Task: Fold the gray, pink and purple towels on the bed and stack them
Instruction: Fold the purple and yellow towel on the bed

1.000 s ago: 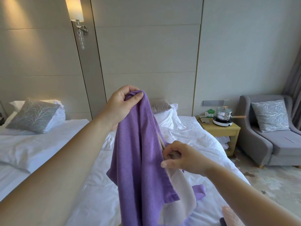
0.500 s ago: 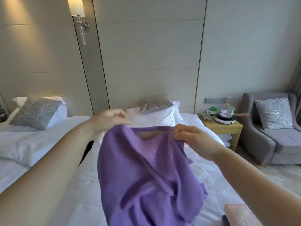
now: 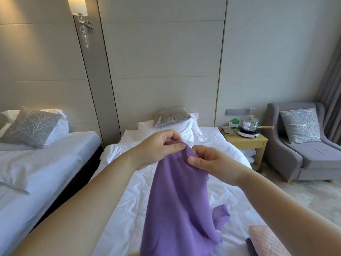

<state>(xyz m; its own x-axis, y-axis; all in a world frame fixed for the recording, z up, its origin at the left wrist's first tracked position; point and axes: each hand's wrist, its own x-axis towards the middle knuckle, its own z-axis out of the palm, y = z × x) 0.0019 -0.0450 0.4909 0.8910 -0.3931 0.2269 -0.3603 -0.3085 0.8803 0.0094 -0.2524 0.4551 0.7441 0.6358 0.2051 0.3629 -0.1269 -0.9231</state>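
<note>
The purple towel (image 3: 177, 209) hangs in the air over the white bed (image 3: 129, 209), draping down to the bottom edge of the view. My left hand (image 3: 156, 148) pinches its top edge, and my right hand (image 3: 208, 163) pinches the same edge right beside it, so the two hands nearly touch. A pink towel (image 3: 265, 241) lies on the bed at the lower right, on top of a dark gray towel (image 3: 251, 245) of which only a sliver shows.
A second bed (image 3: 46, 163) stands to the left across a narrow gap. White pillows and a gray cushion (image 3: 171, 116) lie at the headboard. A wooden nightstand (image 3: 247, 141) with a pot (image 3: 250, 123) and a gray armchair (image 3: 304, 145) stand to the right.
My hands held the towel's top edge spread apart half a second ago; now they have come together at the middle, and the towel hangs in a narrower drape.
</note>
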